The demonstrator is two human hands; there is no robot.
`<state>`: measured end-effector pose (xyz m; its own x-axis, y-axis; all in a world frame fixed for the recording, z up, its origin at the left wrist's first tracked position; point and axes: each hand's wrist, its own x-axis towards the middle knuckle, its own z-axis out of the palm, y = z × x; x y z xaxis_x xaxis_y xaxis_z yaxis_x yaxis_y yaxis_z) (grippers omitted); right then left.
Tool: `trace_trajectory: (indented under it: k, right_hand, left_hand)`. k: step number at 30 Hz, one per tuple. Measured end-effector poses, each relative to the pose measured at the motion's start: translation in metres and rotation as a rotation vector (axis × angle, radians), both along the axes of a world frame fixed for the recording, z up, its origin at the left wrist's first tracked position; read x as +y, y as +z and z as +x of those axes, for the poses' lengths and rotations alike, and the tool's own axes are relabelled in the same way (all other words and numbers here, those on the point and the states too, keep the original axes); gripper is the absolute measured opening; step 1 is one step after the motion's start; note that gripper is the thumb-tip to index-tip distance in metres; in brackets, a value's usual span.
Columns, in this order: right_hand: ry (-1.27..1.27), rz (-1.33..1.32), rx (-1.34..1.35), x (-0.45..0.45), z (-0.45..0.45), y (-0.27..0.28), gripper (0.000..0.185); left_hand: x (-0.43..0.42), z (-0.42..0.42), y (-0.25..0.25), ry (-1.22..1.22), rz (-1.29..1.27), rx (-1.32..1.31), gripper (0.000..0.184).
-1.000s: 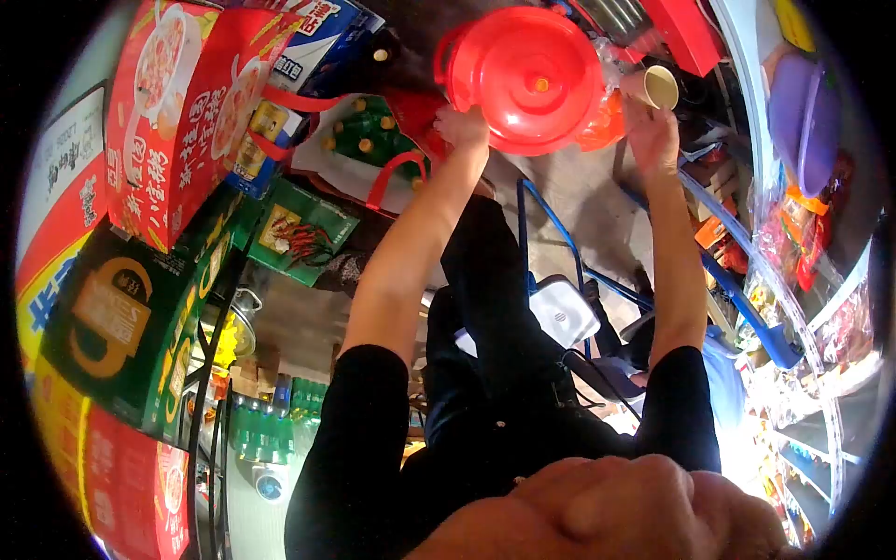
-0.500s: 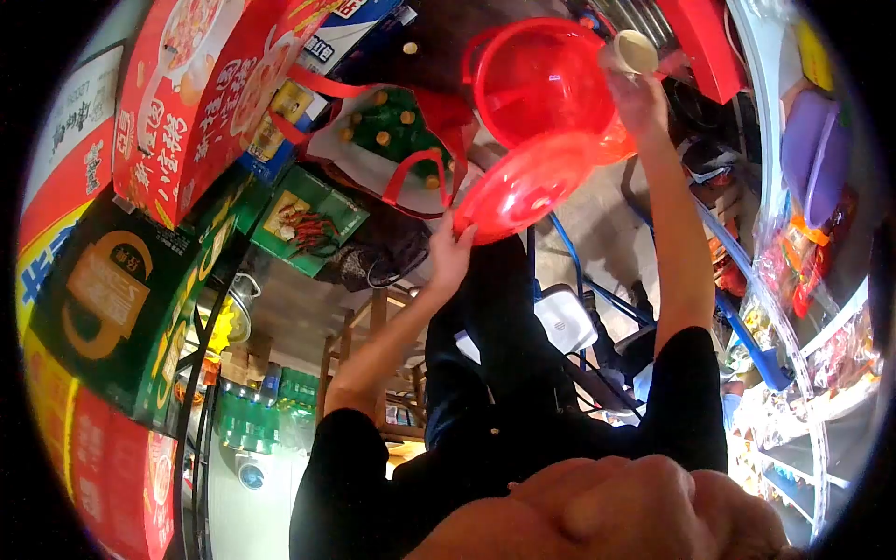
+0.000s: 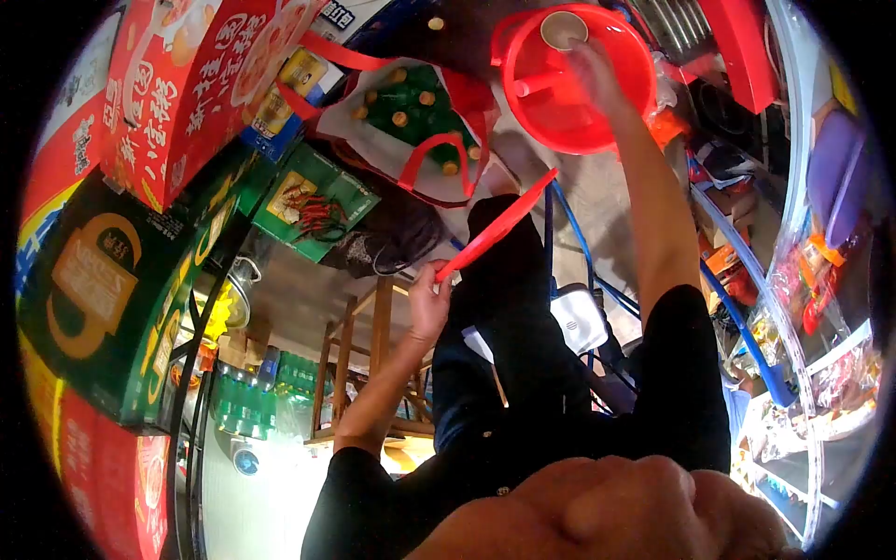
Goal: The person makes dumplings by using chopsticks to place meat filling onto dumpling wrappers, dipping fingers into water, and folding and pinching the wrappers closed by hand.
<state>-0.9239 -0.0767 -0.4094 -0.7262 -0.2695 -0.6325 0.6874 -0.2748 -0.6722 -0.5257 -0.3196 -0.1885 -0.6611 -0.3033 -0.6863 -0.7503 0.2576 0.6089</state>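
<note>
My left hand (image 3: 430,303) is closed on the rim of a red lid (image 3: 499,229), which is tilted up and seen nearly edge-on above my leg. My right hand (image 3: 595,75) is closed round a pale paper cup (image 3: 565,31) over the open red bucket (image 3: 639,98). The cup's mouth faces the camera. Inside the bucket a pinkish-red handle-like piece (image 3: 534,86) shows. A red-and-white bag (image 3: 373,140) with several green bottles (image 3: 420,103) stands left of the bucket.
Red cartons (image 3: 177,103) and a green carton (image 3: 89,280) are stacked at the left. A wooden stool (image 3: 378,327) stands near my left forearm. Blue metal bars (image 3: 747,327), a purple basin (image 3: 833,168) and packaged goods (image 3: 821,373) are at the right.
My left hand has lifted the lid off the bucket, brought it down towards me and tilted it. My right hand has moved the cup from beside the bucket to over its opening.
</note>
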Motion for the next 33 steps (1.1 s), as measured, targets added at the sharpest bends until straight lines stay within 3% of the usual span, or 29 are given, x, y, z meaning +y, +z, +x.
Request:
trace_trajectory:
  k: [2,5,9,12,15,16,18,20,26,30,31,33]
  right_hand:
    - [0.111,0.370,0.107,-0.004,-0.006,0.000,0.059]
    - [0.218,0.542,0.231,-0.005,-0.005,-0.003,0.060]
    - [0.453,0.484,0.303,0.001,-0.008,-0.014,0.061]
    - [0.596,0.832,0.610,0.009,-0.005,-0.042,0.045]
    - [0.739,0.961,0.720,-0.017,-0.005,-0.008,0.058]
    - [0.724,1.196,0.652,-0.035,0.000,0.022,0.066]
    - [0.701,1.426,0.572,-0.044,0.003,0.034,0.073]
    - [0.814,1.478,0.593,-0.047,0.000,0.030,0.083]
    - [0.831,1.471,0.644,-0.066,0.006,0.030,0.079]
    - [0.738,1.372,0.582,-0.029,-0.008,-0.023,0.068]
    - [0.673,1.057,0.520,-0.014,-0.014,-0.041,0.062]
    - [0.590,0.752,0.466,0.000,-0.024,-0.032,0.057]
  left_hand:
    - [0.004,0.003,-0.002,-0.008,-0.020,-0.013,0.015]
    - [0.009,0.010,-0.008,0.050,-0.016,0.003,0.014]
    - [0.011,0.013,-0.012,0.087,0.016,0.015,0.015]
    - [0.011,0.008,-0.007,0.096,0.038,0.019,0.016]
    - [0.010,0.006,-0.003,0.090,0.038,0.011,0.017]
    - [0.010,0.006,-0.002,0.097,0.039,-0.001,0.018]
    - [0.011,0.005,0.000,0.095,0.038,-0.017,0.019]
    - [0.011,0.004,0.004,0.092,0.036,-0.033,0.019]
    - [0.011,-0.009,0.027,0.118,0.048,-0.059,0.022]
    - [0.013,-0.018,0.041,0.140,0.078,-0.020,0.022]
    - [0.014,-0.021,0.045,0.172,0.099,0.001,0.022]
    - [0.018,-0.028,0.047,0.210,0.136,0.017,0.021]
